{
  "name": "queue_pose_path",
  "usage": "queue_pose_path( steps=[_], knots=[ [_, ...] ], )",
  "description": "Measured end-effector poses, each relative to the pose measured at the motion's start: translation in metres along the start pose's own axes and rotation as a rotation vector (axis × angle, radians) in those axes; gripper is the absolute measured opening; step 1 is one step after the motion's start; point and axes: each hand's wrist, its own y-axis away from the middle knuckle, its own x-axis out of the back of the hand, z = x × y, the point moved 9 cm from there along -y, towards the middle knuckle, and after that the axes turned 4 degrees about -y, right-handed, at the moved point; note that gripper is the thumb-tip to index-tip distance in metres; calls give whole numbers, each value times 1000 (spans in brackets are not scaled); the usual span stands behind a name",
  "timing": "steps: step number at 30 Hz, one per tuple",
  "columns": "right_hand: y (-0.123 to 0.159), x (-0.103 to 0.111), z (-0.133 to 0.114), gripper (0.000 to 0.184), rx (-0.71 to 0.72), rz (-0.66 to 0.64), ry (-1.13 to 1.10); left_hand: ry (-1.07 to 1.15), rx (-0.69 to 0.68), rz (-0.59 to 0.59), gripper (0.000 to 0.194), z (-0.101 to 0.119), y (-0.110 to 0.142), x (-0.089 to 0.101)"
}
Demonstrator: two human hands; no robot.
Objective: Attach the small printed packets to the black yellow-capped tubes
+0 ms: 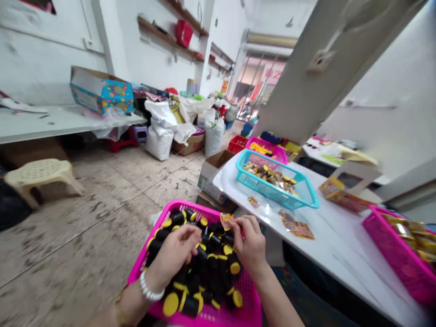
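Observation:
A pink basket (160, 238) sits on my lap, filled with several small black cylinders with yellow caps (207, 263). My left hand (175, 254) hovers over them with its fingers curled; what it holds is hidden. My right hand (250, 243) is pinched on a small gold foil packet (227, 220) above the basket's far edge.
A white table (337, 254) to the right carries a turquoise basket (306, 190) of gold packets, loose packets (296, 227), and a pink basket (398, 259) at the right edge. Another pink basket (269, 152) stands behind. A beige stool (41, 175), sacks (161, 131) and cardboard boxes (213, 175) stand on the floor.

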Motion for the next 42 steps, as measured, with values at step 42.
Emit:
queue_pose_path(
  steps=[42],
  knots=[
    [57,-68,-77,13,226,-149,-22,4,67,152,37,-29,13,18]
  ],
)
